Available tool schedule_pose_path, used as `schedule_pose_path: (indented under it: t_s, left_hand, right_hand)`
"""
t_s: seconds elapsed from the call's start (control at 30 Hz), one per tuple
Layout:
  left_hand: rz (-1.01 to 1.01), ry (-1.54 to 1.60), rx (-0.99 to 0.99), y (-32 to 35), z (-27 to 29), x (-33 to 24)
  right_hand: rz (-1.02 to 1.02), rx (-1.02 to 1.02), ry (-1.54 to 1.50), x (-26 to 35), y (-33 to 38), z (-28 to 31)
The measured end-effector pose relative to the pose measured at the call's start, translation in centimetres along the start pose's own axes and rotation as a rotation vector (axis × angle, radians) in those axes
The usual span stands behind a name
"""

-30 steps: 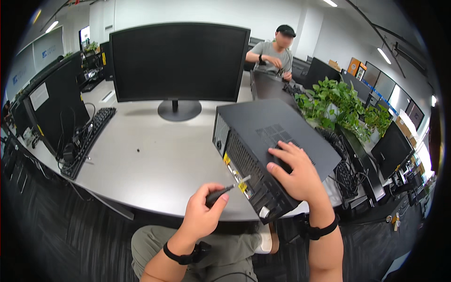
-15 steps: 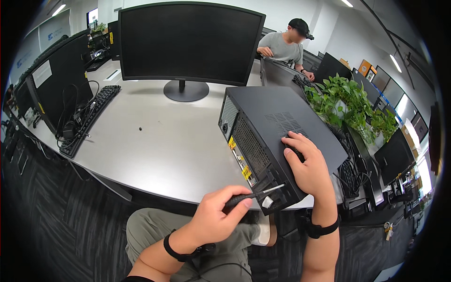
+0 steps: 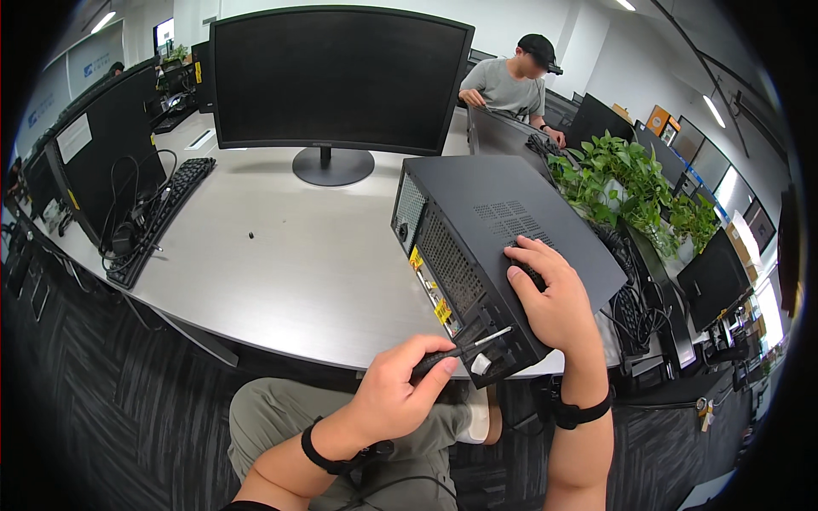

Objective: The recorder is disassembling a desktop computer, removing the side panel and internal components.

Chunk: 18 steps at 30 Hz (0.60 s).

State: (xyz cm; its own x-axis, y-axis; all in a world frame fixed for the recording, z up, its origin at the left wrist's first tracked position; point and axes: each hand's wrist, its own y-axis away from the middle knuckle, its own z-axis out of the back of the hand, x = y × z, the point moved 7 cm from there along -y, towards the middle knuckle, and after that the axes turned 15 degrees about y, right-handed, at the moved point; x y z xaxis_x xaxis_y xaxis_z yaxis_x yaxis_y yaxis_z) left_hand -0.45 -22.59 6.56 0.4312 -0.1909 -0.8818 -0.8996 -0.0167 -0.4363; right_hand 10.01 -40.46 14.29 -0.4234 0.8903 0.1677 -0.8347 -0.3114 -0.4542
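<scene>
Pinching screwdriver point(image 3: 469, 347) with left fingers point(image 3: 423, 345), aiming it toward two o'clock across rear of PC point(image 3: 486, 243) at three o'clock on surface point(image 3: 298, 272); resting right fingers point(image 3: 545, 261) spread on PC's top.

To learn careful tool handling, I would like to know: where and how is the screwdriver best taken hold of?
Likely by the screwdriver's thicker dark handle, from the left, as the left hand does with thumb and fingers: the slim shaft points right, toward the computer case's rear panel.

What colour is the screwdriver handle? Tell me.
The screwdriver handle is black; the head view shows it.
</scene>
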Motion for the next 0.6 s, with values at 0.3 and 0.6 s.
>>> schedule_pose_path:
  t_s: [0.3,0.6]
  left_hand:
    - [-0.058,-0.035,0.064,0.4,-0.7,-0.2]
    - [-0.219,-0.154,-0.074,-0.2,-0.5,-1.8]
  right_hand:
    - [0.002,-0.010,-0.002,-0.1,0.0,0.1]
    - [-0.004,-0.022,0.010,0.2,0.1,0.3]
